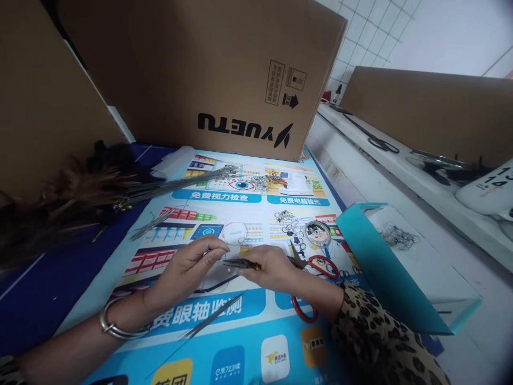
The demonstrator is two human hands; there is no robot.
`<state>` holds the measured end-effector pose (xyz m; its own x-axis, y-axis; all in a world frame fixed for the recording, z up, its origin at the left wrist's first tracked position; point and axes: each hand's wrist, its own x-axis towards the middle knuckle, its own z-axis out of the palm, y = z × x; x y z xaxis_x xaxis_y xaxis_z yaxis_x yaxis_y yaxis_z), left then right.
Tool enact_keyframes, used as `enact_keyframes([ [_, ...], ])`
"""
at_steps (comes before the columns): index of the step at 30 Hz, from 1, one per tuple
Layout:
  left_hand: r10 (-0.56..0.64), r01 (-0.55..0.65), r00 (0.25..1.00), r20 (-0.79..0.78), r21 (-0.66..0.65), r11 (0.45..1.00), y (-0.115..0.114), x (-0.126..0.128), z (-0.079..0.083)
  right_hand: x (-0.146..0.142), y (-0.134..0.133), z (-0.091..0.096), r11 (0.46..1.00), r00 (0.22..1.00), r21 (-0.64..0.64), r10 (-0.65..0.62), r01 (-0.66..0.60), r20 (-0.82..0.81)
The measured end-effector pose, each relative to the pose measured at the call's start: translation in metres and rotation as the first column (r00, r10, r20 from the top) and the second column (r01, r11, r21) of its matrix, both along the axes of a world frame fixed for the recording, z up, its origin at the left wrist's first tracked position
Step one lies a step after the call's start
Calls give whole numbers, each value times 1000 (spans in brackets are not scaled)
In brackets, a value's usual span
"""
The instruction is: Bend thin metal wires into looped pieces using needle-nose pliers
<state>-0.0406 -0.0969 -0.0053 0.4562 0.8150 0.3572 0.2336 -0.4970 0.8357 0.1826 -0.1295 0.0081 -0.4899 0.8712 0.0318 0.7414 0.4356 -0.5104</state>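
My right hand (272, 267) is closed around dark-jawed pliers (239, 263), whose tips point left. Just beside those tips, the thumb and fingers of my left hand (192, 267) are pinched together on a thin wire, most of it too fine to follow. Under my hands lies a printed poster sheet (256, 321). Red-handled scissors (324, 266) rest partly beneath my right forearm. A small bundle of thin cut wires (214, 316) lies nearer to me, below the hands. Small bent wire loops (294, 227) are scattered past my right hand.
A longer wire bundle (188, 183) lies at the back left, near brown feathers (76, 187). To the right stands an open teal box (380, 267) holding tangled wire pieces (396, 236). A large cardboard box (200, 69) blocks the back. Black scissors (380, 143) lie on the right ledge.
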Motion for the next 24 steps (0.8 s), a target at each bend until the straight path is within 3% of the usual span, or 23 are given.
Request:
enact_keyframes([
  [15,-35,35,999,-3,-53,998,0,-1,-1,0,1,-12,995,1000,98,5,-6,17],
  [24,18,-15,999,29,-128,992,2,-2,-3,-1,2,-14,998,992,53,-34,41,-125],
])
